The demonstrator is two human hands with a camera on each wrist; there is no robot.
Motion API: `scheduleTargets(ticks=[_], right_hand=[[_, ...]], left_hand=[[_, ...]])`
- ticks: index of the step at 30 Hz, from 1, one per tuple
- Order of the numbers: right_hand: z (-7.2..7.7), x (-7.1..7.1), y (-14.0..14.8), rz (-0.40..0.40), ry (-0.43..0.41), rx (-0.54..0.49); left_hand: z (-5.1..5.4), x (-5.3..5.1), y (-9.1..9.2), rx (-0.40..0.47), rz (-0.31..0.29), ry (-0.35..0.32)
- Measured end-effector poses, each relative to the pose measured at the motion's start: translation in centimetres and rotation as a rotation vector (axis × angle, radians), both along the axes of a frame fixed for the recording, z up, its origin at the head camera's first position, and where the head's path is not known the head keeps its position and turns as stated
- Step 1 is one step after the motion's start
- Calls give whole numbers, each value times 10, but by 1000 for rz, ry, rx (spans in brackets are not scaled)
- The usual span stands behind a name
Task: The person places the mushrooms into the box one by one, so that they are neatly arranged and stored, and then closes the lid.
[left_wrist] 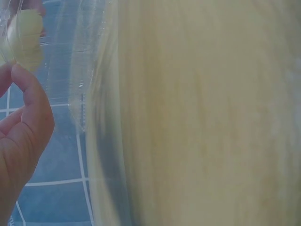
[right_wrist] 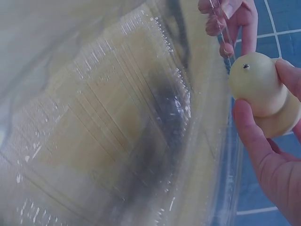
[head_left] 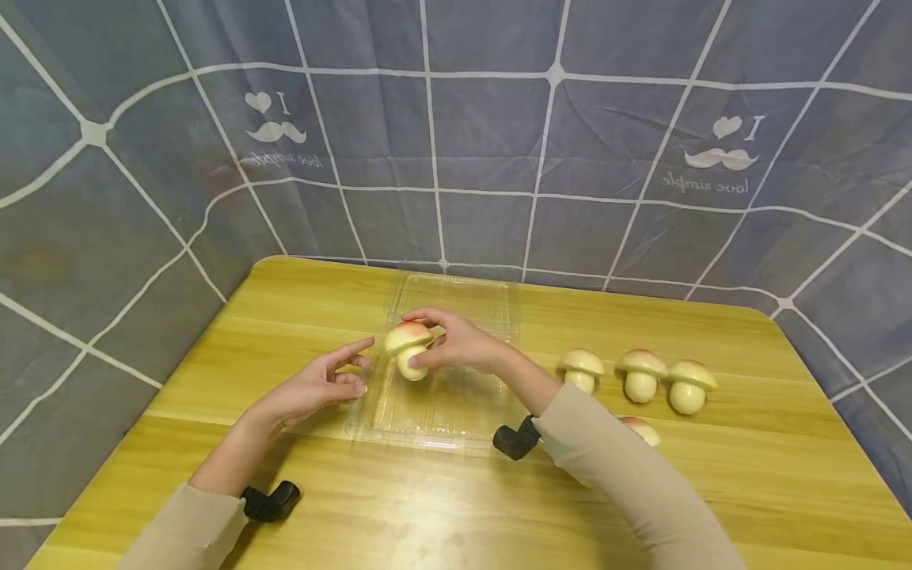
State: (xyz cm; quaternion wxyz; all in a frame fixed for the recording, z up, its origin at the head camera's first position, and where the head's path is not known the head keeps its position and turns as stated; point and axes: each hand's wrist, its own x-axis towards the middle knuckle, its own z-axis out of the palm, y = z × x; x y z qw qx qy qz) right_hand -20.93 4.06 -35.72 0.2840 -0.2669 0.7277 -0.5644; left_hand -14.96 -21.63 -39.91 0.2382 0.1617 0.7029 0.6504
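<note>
My right hand (head_left: 456, 342) grips an artificial mushroom (head_left: 409, 339) by its stem and cap, over the left part of a clear plastic box (head_left: 427, 423). The mushroom has a pale yellow stem and a yellow cap with a reddish top. In the right wrist view, the mushroom's stem end (right_wrist: 251, 75) shows a small dark mark. My left hand (head_left: 317, 388) is at the box's left rim, its fingers loosely bent and apart from the thumb. The left wrist view shows the mushroom (left_wrist: 28, 37) partly behind clear plastic near my left fingertips; whether they touch the rim is unclear.
Three similar mushrooms (head_left: 641, 376) stand in a row on the wooden table (head_left: 769, 443), right of the box. Another mushroom (head_left: 641, 430) is partly hidden by my right sleeve. The box's clear lid (head_left: 456, 293) lies folded back near the grey checked curtain (head_left: 492, 158).
</note>
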Motion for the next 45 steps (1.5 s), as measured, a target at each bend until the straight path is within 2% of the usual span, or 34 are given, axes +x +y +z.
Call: scheduleTargets(ticks=[13, 21, 27, 34, 39, 45], right_hand=[[-3, 3, -11, -39, 14, 61], [-5, 4, -14, -46, 97, 117], [-11, 4, -17, -63, 139, 153], [-24, 9, -20, -81, 186, 257], [-33, 11, -20, -119, 172, 233], [-34, 12, -21, -137, 155, 216]], left_hand=[[2, 0, 1, 6, 0, -12], [0, 0, 0, 16, 4, -13], [-1, 0, -1, 16, 3, -8], [0, 0, 0, 22, 1, -13], [-2, 1, 0, 27, -3, -21], [-2, 1, -1, 52, -14, -23]])
